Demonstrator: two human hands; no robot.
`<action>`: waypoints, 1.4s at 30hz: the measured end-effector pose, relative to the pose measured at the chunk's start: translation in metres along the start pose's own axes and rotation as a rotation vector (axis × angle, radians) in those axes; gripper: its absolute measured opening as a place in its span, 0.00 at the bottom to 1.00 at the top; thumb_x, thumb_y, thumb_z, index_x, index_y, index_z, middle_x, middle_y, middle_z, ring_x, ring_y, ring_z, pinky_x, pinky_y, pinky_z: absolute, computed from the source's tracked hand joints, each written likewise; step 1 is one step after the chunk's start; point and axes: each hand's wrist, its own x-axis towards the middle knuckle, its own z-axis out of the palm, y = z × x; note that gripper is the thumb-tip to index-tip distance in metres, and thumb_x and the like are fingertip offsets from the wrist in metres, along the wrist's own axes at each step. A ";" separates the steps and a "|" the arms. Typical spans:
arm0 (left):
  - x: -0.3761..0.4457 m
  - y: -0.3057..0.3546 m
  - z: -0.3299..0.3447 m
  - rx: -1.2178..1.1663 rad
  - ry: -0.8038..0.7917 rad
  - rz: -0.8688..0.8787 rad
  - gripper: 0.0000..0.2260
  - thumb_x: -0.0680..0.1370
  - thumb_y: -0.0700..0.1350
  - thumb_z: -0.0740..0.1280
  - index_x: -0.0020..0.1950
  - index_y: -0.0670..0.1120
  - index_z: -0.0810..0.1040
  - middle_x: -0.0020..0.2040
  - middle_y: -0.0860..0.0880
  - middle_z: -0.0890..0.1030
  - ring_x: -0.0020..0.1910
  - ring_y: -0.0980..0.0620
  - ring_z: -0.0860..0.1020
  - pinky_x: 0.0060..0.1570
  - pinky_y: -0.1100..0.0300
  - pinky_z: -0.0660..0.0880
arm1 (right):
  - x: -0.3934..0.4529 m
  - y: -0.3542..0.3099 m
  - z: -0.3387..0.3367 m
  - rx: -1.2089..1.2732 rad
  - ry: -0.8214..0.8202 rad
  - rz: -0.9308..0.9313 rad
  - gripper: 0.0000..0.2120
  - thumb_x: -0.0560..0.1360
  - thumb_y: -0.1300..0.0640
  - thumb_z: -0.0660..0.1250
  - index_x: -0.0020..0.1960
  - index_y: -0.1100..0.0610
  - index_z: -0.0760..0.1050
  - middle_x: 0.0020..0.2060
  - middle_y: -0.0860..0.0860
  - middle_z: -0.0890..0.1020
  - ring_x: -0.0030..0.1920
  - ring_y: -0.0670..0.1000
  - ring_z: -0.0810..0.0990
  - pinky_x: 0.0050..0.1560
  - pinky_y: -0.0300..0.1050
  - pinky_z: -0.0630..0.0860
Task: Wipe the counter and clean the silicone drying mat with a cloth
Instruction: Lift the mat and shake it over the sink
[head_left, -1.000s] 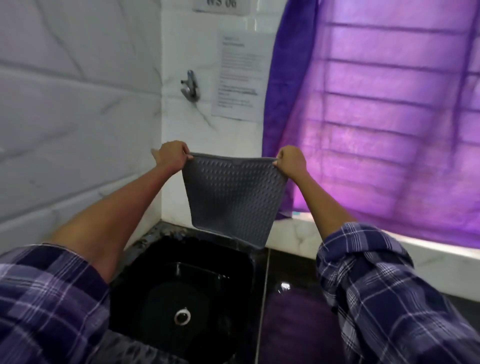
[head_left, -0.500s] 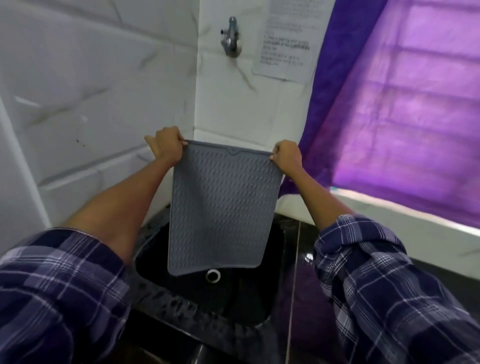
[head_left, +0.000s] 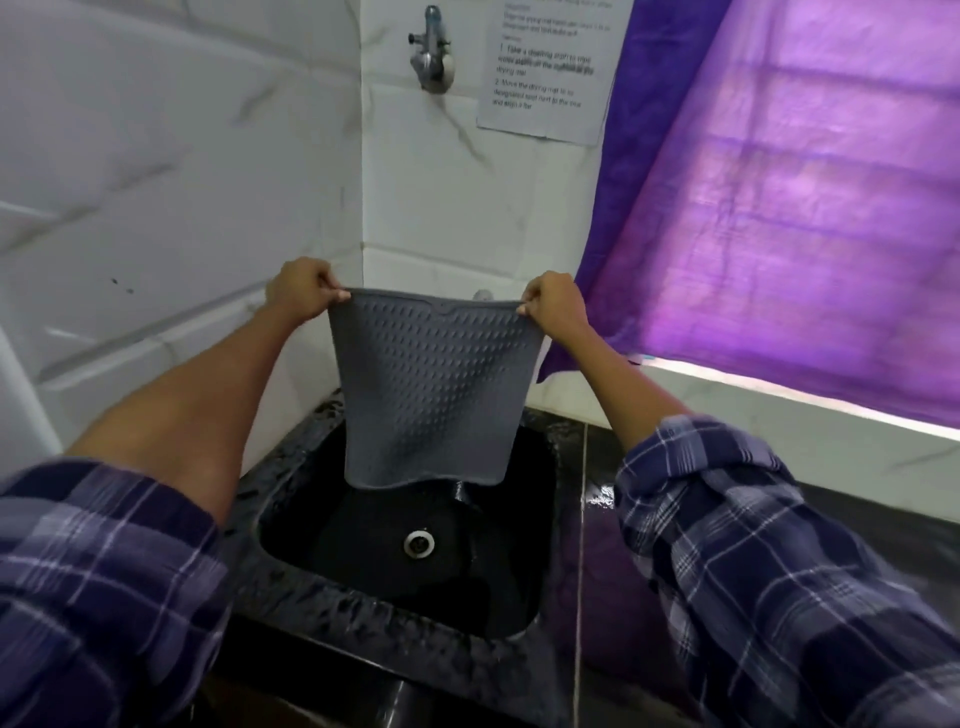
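Observation:
A grey silicone drying mat (head_left: 434, 395) with a raised dimple pattern hangs vertically over the black sink (head_left: 291, 525). My left hand (head_left: 301, 292) pinches its top left corner and my right hand (head_left: 553, 310) pinches its top right corner. The mat's top edge sags a little between the hands and its lower edge curls just above the basin. No cloth is in view.
A wall tap (head_left: 431, 54) sticks out above the sink beside a taped paper notice (head_left: 545, 73). A purple curtain (head_left: 789, 208) covers the window at right. The dark wet counter (head_left: 597, 571) runs right of the sink. White marble-look tiles (head_left: 156, 182) line the left wall.
The camera has tilted down and the view has shifted, so the sink drain shows below the mat. Both hands still hold the mat's top corners; the mat now bows and ripples more.

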 end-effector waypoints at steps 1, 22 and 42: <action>-0.002 0.005 0.003 0.000 0.038 -0.007 0.09 0.74 0.42 0.73 0.50 0.38 0.81 0.52 0.39 0.83 0.56 0.41 0.79 0.55 0.53 0.72 | -0.002 -0.001 0.000 -0.001 0.026 0.003 0.06 0.70 0.63 0.71 0.44 0.66 0.81 0.44 0.61 0.84 0.47 0.58 0.82 0.49 0.50 0.78; -0.016 0.040 0.045 -0.019 0.184 0.005 0.05 0.77 0.44 0.68 0.49 0.42 0.79 0.53 0.43 0.82 0.55 0.41 0.78 0.55 0.51 0.71 | -0.018 0.032 -0.028 0.062 0.176 0.101 0.07 0.68 0.64 0.74 0.44 0.65 0.83 0.44 0.61 0.85 0.46 0.57 0.82 0.49 0.46 0.77; -0.098 0.248 0.062 -0.167 0.207 0.387 0.07 0.80 0.43 0.63 0.54 0.41 0.77 0.56 0.41 0.78 0.55 0.40 0.77 0.51 0.51 0.71 | -0.138 0.128 -0.246 -0.046 0.489 0.103 0.06 0.67 0.62 0.73 0.41 0.64 0.83 0.41 0.60 0.85 0.40 0.53 0.76 0.40 0.39 0.68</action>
